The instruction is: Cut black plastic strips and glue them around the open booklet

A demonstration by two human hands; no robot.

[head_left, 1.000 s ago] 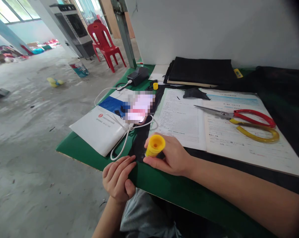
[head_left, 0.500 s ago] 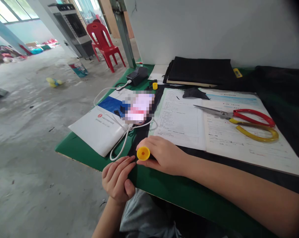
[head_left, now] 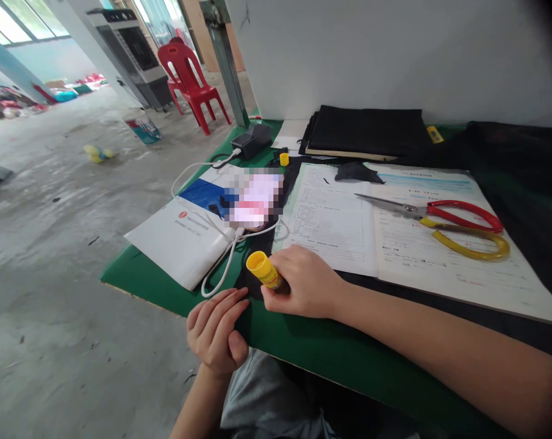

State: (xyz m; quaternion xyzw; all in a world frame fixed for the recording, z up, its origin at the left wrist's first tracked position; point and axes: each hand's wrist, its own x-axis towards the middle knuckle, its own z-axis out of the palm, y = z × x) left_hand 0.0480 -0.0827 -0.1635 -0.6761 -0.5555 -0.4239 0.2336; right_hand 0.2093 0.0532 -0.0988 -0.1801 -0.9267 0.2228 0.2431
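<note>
My right hand [head_left: 305,281] is closed around a yellow glue stick [head_left: 267,272]. One round end of the stick tips up and to the left; its lower end is hidden by my fingers, over black cloth [head_left: 254,284]. Just left of it, my left hand [head_left: 217,329] rests at the table's front edge, fingers stretched out and fingertips at the cloth. A small yellow cap [head_left: 283,159] stands farther back, behind the blurred phone [head_left: 256,201].
Red and yellow-handled scissors [head_left: 413,210] lie on an open booklet [head_left: 335,225] with a black scrap [head_left: 358,172]. A white cable [head_left: 229,268] loops beside a white paper folder [head_left: 179,238]. Folded black cloth [head_left: 367,131] and a black adapter [head_left: 252,140] are at the back.
My right hand has tilted the glue stick, so its yellow side now shows and its round end points up-left. My left hand has stayed about where it was.
</note>
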